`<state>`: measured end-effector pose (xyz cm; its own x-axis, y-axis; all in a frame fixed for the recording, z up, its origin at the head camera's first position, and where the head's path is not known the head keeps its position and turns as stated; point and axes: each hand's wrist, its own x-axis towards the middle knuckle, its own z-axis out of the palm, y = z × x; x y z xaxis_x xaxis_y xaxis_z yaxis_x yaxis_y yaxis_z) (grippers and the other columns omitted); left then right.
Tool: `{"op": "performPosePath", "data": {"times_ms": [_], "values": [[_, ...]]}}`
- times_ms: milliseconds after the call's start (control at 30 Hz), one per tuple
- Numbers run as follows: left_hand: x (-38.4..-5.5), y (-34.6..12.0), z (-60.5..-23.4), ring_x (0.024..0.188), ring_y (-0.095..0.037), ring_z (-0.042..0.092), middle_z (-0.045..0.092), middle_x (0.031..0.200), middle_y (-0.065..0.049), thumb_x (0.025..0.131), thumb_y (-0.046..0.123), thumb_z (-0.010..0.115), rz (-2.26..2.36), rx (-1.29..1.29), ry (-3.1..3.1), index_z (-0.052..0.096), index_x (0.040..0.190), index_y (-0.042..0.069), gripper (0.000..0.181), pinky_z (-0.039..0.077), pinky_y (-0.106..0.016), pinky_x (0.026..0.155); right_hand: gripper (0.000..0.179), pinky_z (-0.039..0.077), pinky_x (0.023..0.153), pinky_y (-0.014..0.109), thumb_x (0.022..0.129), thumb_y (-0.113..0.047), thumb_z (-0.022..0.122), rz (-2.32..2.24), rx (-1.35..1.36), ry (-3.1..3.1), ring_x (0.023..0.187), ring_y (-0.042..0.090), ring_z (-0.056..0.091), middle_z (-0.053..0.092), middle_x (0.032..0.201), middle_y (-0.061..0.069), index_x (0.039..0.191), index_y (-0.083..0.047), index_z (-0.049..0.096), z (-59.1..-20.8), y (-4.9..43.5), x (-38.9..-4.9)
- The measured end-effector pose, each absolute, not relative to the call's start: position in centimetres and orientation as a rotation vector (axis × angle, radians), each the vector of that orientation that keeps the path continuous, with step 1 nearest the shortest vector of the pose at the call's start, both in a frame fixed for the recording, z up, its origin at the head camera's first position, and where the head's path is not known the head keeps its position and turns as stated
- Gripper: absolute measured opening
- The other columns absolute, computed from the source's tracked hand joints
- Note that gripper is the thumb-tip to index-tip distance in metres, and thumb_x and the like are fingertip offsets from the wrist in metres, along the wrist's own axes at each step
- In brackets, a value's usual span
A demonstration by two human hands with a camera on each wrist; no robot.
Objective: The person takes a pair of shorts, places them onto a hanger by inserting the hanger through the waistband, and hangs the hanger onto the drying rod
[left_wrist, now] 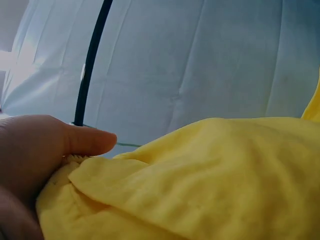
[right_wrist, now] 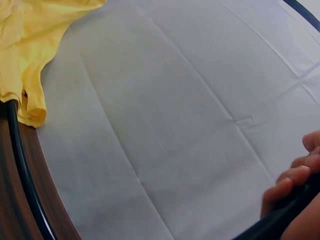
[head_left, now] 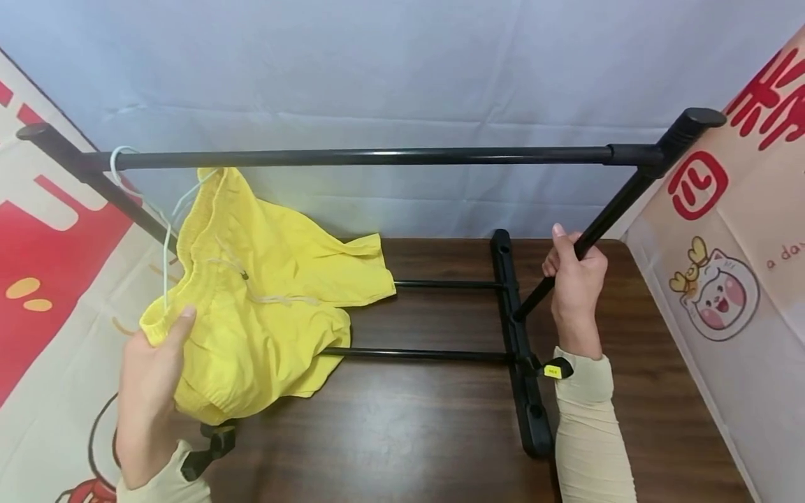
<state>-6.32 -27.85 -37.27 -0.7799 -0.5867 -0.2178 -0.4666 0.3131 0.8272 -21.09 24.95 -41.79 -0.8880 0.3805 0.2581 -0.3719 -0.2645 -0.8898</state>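
Note:
Yellow shorts (head_left: pixel 251 279) with an elastic waist and pale drawstring hang sideways from a white wire hanger (head_left: pixel 166 241). The hanger's hook goes over the top bar (head_left: pixel 377 158) of a black clothes rack, near its left end. My left hand (head_left: pixel 151 370) pinches the near end of the waistband, thumb on top. In the left wrist view, the thumb (left_wrist: pixel 92 140) lies along the gathered edge of the yellow cloth (left_wrist: pixel 210 185). My right hand (head_left: pixel 575 279) grips the rack's slanting right upright (head_left: pixel 619 206), its fingers (right_wrist: pixel 295 175) curled round the black tube.
The rack's right foot (head_left: pixel 518 349) and two lower rods (head_left: pixel 421 355) sit on a dark wooden table (head_left: pixel 377 433). Behind rises a pale cloth backdrop (head_left: pixel 402 70). Printed sheets stand at the left (head_left: pixel 56 265) and right (head_left: pixel 755 244).

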Motion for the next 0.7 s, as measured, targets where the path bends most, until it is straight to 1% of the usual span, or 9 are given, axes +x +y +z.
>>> {"op": "performPosePath", "data": {"times_ms": [67,133,200,300,400,467,567,633,700], "values": [[-6.1,-27.8,-37.4,0.108,-0.004,0.059,0.066,0.129,0.003,0.099,0.063,0.060,-1.400,1.003,-2.490,0.059,0.145,0.017,0.065,0.044,-0.016,0.086,0.041,0.025,0.056,0.035,0.098,-0.023,0.076,2.194,-0.019,-1.546,0.053,0.023,0.029,0.037,0.056,0.002,0.073,-0.006,0.047,-41.8,25.2,-21.3],[-5.8,-27.9,-37.5,0.121,-0.015,0.057,0.060,0.144,-0.006,0.100,0.065,0.057,-1.326,1.004,-2.547,0.056,0.149,0.016,0.069,0.041,-0.022,0.091,0.041,0.029,0.056,0.033,0.098,-0.025,0.076,2.209,-0.027,-1.583,0.055,0.024,0.032,0.039,0.058,0.003,0.074,-0.006,0.048,-41.9,25.4,-21.5],[-5.4,-28.0,-37.7,0.131,-0.024,0.053,0.057,0.152,-0.011,0.100,0.065,0.055,-1.275,1.000,-2.574,0.054,0.152,0.016,0.071,0.040,-0.027,0.094,0.040,0.033,0.056,0.031,0.098,-0.025,0.075,2.230,-0.047,-1.619,0.057,0.023,0.035,0.041,0.060,0.003,0.075,-0.006,0.049,-42.1,25.6,-21.6],[-4.9,-28.0,-38.0,0.136,-0.032,0.052,0.058,0.151,-0.015,0.102,0.061,0.056,-1.212,0.963,-2.574,0.054,0.151,0.014,0.068,0.039,-0.029,0.094,0.039,0.039,0.059,0.029,0.099,-0.024,0.075,2.218,-0.089,-1.685,0.057,0.021,0.041,0.044,0.061,0.003,0.075,-0.005,0.051,-42.6,25.8,-21.6],[-4.5,-27.7,-38.3,0.135,-0.035,0.055,0.062,0.146,-0.017,0.103,0.055,0.059,-1.140,0.918,-2.527,0.055,0.148,0.013,0.062,0.039,-0.031,0.093,0.035,0.046,0.066,0.028,0.098,-0.023,0.077,2.169,-0.117,-1.730,0.056,0.020,0.051,0.050,0.060,0.002,0.076,-0.003,0.057,-42.9,26.0,-21.5],[-4.3,-27.4,-38.4,0.133,-0.038,0.057,0.064,0.143,-0.020,0.103,0.050,0.061,-1.085,0.882,-2.495,0.054,0.148,0.012,0.059,0.040,-0.036,0.094,0.033,0.050,0.070,0.029,0.097,-0.022,0.077,2.143,-0.120,-1.745,0.056,0.020,0.056,0.054,0.060,0.002,0.077,-0.002,0.061,-43.1,26.1,-21.4],[-4.2,-26.7,-38.6,0.128,-0.042,0.059,0.065,0.140,-0.022,0.103,0.041,0.062,-0.999,0.788,-2.428,0.051,0.151,0.014,0.056,0.042,-0.047,0.097,0.031,0.053,0.072,0.029,0.097,-0.022,0.078,2.128,-0.123,-1.750,0.057,0.019,0.060,0.058,0.061,0.002,0.079,-0.001,0.063,-43.1,26.3,-21.3],[-4.2,-26.1,-38.8,0.127,-0.048,0.059,0.063,0.141,-0.026,0.102,0.035,0.065,-0.916,0.654,-2.369,0.049,0.153,0.012,0.059,0.043,-0.057,0.102,0.030,0.055,0.072,0.028,0.096,-0.022,0.079,2.125,-0.148,-1.741,0.061,0.018,0.063,0.061,0.064,0.002,0.081,0.000,0.065,-43.1,26.4,-21.1],[-4.4,-25.4,-39.0,0.130,-0.055,0.054,0.058,0.143,-0.031,0.100,0.032,0.066,-0.782,0.480,-2.308,0.046,0.155,0.006,0.063,0.041,-0.064,0.108,0.026,0.056,0.076,0.027,0.095,-0.023,0.079,2.093,-0.192,-1.752,0.068,0.017,0.066,0.067,0.073,0.001,0.087,-0.002,0.066,-42.9,26.4,-20.6]]}}
